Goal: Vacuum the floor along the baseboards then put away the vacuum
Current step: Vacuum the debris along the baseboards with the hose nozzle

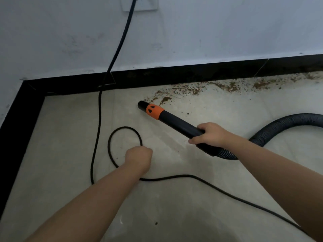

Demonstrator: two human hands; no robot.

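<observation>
right hand (209, 135) is wrapped round stiff vacuum tube (176, 122) | left hand (139, 157) is closed on bendy cord (97, 137) | dirt (192, 89) lies past tube tip

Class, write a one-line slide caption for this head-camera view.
Right hand aims the vacuum nozzle at brown debris along the black baseboard; left hand grips the looped power cord.

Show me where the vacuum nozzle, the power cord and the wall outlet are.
vacuum nozzle (154, 111): head view, on its orange collar near the open tip.
power cord (99, 119): head view, on the stretch running down the floor from the baseboard.
wall outlet (148, 4): head view, on the white plate's right part.
</observation>
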